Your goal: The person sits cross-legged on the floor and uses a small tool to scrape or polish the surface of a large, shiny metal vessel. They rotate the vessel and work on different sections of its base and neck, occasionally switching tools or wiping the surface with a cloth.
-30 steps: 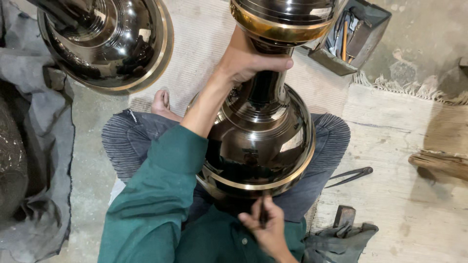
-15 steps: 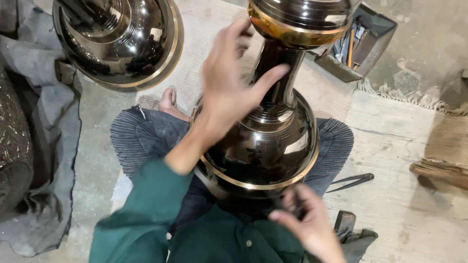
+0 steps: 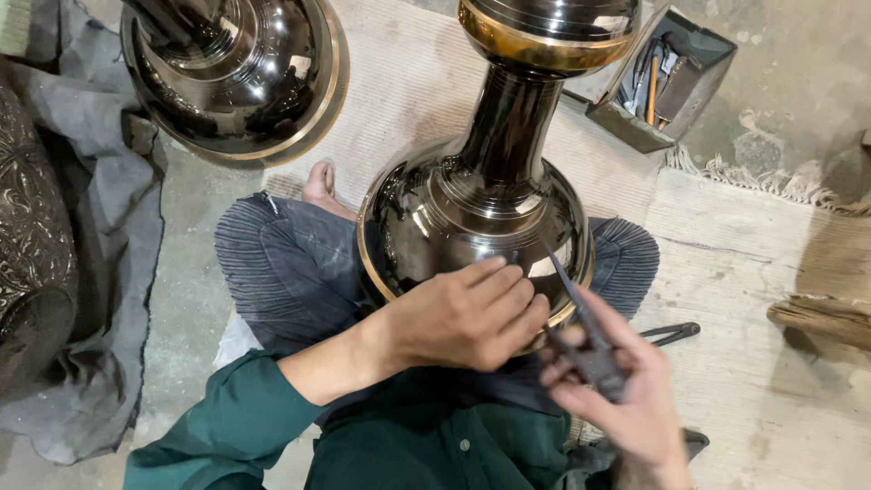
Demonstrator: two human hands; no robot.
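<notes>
A large dark polished metal vase [image 3: 481, 213] with brass-coloured bands stands upright on the lap of a person sitting cross-legged, and everything else is placed from it. The left hand [image 3: 458, 318] lies palm-down on the near side of the vase's round belly, fingers extended and close together, resting flat rather than gripping. Just right of that hand, the right hand [image 3: 617, 395] is curled around a slim dark pointed tool [image 3: 581, 322], whose tip points up toward the belly's near-right curve; whether the tip touches the metal is hard to tell. Left of the vase and beyond it sits a second dark vessel [image 3: 240, 77] on a grey cloth [image 3: 109, 263]. To the vase's upper right stands an open box of tools [image 3: 667, 77]. A dark pair of tongs [image 3: 671, 333] lies on the floor just right of the vase's base.
</notes>
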